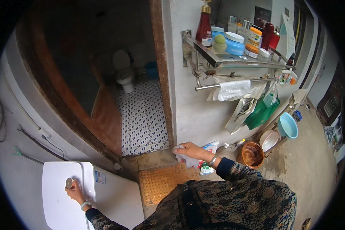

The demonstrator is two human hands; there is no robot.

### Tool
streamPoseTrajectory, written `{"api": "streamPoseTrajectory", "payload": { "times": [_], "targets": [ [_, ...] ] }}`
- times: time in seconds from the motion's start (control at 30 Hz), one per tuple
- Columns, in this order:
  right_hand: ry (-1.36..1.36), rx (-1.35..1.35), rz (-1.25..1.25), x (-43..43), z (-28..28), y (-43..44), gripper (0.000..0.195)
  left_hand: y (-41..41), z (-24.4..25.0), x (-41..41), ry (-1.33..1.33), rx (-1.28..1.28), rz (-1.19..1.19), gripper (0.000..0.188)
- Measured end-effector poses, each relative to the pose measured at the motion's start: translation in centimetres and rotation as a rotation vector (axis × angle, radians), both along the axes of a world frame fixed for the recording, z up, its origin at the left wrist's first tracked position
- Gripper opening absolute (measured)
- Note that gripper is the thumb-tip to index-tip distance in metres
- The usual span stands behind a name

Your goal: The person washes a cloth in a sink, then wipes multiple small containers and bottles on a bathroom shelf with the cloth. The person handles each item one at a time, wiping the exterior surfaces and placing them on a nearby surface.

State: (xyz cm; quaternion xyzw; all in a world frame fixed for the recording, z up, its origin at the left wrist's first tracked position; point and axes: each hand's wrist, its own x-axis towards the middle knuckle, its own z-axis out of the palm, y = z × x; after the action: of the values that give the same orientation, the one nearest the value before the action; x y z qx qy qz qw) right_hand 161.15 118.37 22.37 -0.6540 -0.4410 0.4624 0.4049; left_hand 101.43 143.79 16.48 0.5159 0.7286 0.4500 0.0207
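My left hand [74, 192] grips a small round-topped container [70, 183] with a greyish lid, on or just above the white lid of a washing machine [57, 210]. In my right hand [191, 151] is a crumpled light grey cloth [189, 160], held near the foot of the door frame, above an orange textured mat [166, 184]. A bracelet circles each wrist. The underside of the small container is hidden by my fingers.
Ahead, a doorway leads to a toilet [126, 76] and a footprint-patterned floor [143, 115]. A glass shelf [244, 61] with bottles and jars juts out at right. Below stand a wooden bucket [250, 155], a white basin [269, 140] and a blue basin [287, 125].
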Motion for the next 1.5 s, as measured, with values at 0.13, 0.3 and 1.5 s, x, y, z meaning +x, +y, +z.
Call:
{"api": "streamPoseTrajectory", "payload": {
  "times": [0.13, 0.3, 1.5],
  "targets": [
    [-0.027, 0.052, -0.017, 0.9, 1.9, -1.7, 0.040, -0.6, -0.2, -0.1, 0.028, -0.069, 0.051, 0.073],
    [0.077, 0.126, 0.021, 2.6, 7.8, -4.8, 0.036, -0.4, 5.5, 4.3, 0.156, 0.051, -0.003, 0.085],
    [0.654, 0.308, -0.069, 14.1, 8.5, -18.8, 0.030, -6.4, 50.0, 66.7, -0.807, 0.200, -1.630, 0.031]
  ]
}}
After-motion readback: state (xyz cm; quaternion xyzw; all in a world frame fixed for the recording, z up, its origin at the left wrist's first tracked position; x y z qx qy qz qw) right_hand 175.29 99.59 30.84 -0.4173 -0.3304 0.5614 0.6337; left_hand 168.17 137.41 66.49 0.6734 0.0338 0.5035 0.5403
